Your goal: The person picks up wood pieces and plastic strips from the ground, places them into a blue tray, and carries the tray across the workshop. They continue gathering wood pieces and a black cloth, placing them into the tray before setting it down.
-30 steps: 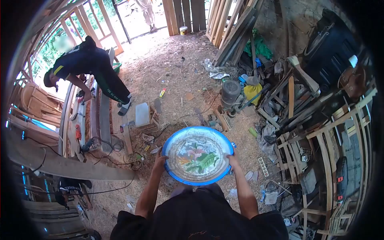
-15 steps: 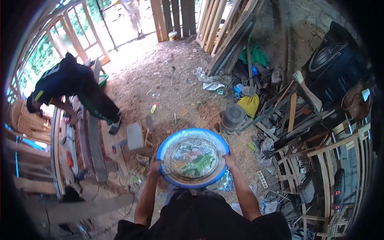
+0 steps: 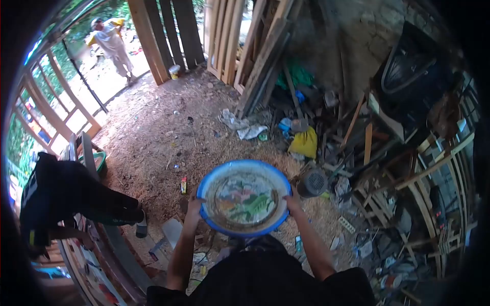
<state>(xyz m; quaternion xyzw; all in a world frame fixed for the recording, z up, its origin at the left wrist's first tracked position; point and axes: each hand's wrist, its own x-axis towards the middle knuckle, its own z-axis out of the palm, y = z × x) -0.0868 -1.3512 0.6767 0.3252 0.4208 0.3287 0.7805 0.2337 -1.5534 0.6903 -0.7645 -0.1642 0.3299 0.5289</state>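
Note:
A round basin (image 3: 245, 199) with a blue rim and a flower pattern on its inside is held level in front of my body. My left hand (image 3: 195, 206) grips its left rim, fingers closed round the edge. On the opposite side, my right hand (image 3: 292, 202) is closed on the right rim. Dirt or residue marks the basin's inner surface. Beyond it lies the ground, covered in wood shavings. A dark grey bucket (image 3: 312, 183) stands just right of the basin.
A co-worker (image 3: 76, 188) bends over planks at the left. Another person (image 3: 113, 48) stands outside. Leaning boards (image 3: 265, 56) are at the back, and a yellow bag (image 3: 304, 143) lies among scrap wood at the right. A green basin (image 3: 100, 160) sits beyond the planks.
The view has turned, so the floor, bucket and co-worker appear shifted. The person outside shows more fully. The basin remains between both my hands.

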